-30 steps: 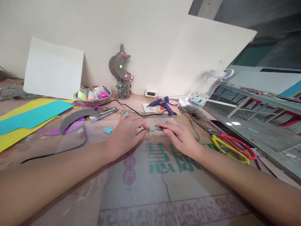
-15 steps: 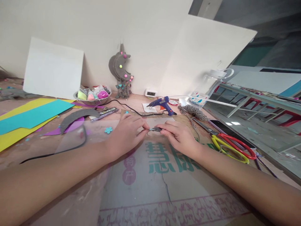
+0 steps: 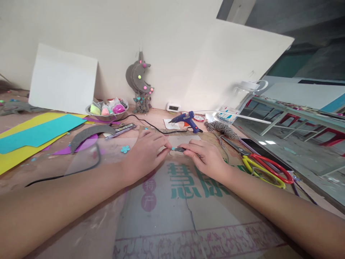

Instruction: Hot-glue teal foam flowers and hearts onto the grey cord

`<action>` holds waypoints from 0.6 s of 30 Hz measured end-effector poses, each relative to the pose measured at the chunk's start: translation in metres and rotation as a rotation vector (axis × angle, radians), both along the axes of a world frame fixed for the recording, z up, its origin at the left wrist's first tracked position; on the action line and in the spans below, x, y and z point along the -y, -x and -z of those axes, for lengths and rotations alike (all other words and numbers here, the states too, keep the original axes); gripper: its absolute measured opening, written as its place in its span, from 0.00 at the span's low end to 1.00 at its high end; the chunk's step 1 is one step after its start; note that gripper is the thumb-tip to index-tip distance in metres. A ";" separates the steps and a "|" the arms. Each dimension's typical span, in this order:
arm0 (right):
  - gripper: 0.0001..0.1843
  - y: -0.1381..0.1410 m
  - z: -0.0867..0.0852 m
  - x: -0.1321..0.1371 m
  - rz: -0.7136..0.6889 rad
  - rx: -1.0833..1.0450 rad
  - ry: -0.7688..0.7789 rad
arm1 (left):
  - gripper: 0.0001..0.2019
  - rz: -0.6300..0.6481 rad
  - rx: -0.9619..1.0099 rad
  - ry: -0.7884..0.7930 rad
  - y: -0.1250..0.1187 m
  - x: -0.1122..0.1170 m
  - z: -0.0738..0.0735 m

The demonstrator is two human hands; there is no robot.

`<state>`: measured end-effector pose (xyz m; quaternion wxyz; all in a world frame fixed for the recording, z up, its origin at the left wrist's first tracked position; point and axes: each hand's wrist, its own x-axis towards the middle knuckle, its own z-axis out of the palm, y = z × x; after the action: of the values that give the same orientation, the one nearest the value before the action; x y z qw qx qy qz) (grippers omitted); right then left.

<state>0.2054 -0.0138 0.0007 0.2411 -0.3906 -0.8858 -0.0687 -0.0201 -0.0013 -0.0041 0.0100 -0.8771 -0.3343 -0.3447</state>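
My left hand (image 3: pixel 147 154) is closed in a pinch over the sheet, with a tiny teal bit (image 3: pixel 173 148) showing at its fingertips. Across from it, my right hand (image 3: pixel 208 156) pinches a small dark grey piece (image 3: pixel 179 149) between thumb and forefinger. The grey piece points toward the left fingertips, and its far end lies close to the teal bit; whether they touch I cannot tell. Both hands rest low over a clear plastic sheet (image 3: pixel 159 216) laid on printed cardboard. A blue felt flower (image 3: pixel 125 149) lies left of my left hand.
Behind the hands lie a blue glue gun (image 3: pixel 185 119) and grey yarn (image 3: pixel 222 129). Scissors (image 3: pixel 265 169) and a phone (image 3: pixel 265 153) are at right. A metal bowl (image 3: pixel 107 116), a grey felt crescent (image 3: pixel 90 133) and coloured sheets (image 3: pixel 40 133) lie left. A moon ornament (image 3: pixel 138 81) hangs behind.
The grey piece between my hands has tilted slightly and looks flatter. Both hands keep nearly the same place, and the whole view has shifted a little.
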 end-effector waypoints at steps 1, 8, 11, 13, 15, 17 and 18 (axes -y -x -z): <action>0.15 0.000 0.000 0.000 -0.001 0.001 0.001 | 0.06 0.004 0.000 -0.001 0.000 -0.001 0.000; 0.15 0.001 -0.001 0.000 -0.015 -0.012 0.011 | 0.06 0.016 -0.007 0.011 0.000 -0.001 0.000; 0.15 0.001 -0.001 0.000 -0.015 -0.028 0.023 | 0.06 0.011 0.001 0.016 0.000 -0.001 0.000; 0.16 0.000 -0.001 0.000 -0.003 -0.045 0.036 | 0.05 0.004 0.010 0.019 0.000 0.000 0.000; 0.17 0.000 -0.001 0.000 0.013 -0.060 0.055 | 0.05 -0.004 0.017 0.027 0.000 0.000 0.000; 0.17 -0.001 0.000 -0.001 0.018 -0.063 0.066 | 0.05 -0.006 0.020 0.035 0.000 0.000 0.000; 0.17 -0.001 0.001 -0.001 0.017 -0.062 0.067 | 0.05 -0.004 0.021 0.039 0.000 0.000 0.000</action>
<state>0.2066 -0.0132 -0.0002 0.2547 -0.4078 -0.8763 -0.0290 -0.0201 -0.0013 -0.0044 -0.0098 -0.8728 -0.3428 -0.3472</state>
